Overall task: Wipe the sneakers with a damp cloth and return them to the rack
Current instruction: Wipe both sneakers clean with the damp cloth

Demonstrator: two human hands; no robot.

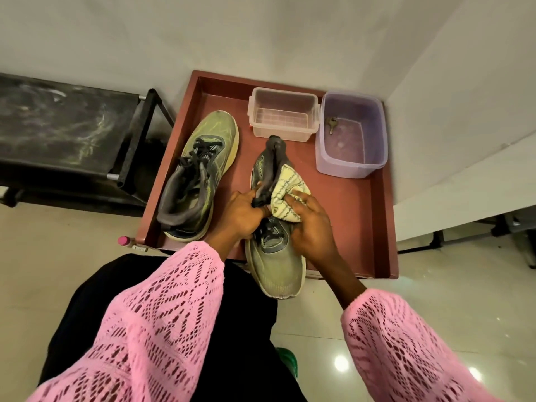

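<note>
pink sleeves [162,323] came first. the left hand [237,216] gripped a sneaker [275,265] at the tray's [377,216] six o'clock edge; the right hand [310,219] pressed a cloth [287,184] on it, fingers curled. the second sneaker [200,169] lay at nine o'clock.

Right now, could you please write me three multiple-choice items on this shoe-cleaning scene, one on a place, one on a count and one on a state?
1. Where is the small metal key?
A. in the lilac plastic tub
B. in the clear plastic box
C. on the floor

2. How many olive-green mesh sneakers show?
A. one
B. two
C. three

3. What does the right hand hold?
A. nothing
B. a brush
C. the cream patterned cloth

Answers:
1 A, the key lies at the tub's left wall.
2 B, one sneaker rests on the red-brown tray; the left hand holds the other.
3 C, its fingers press the cloth against the held sneaker.
</note>
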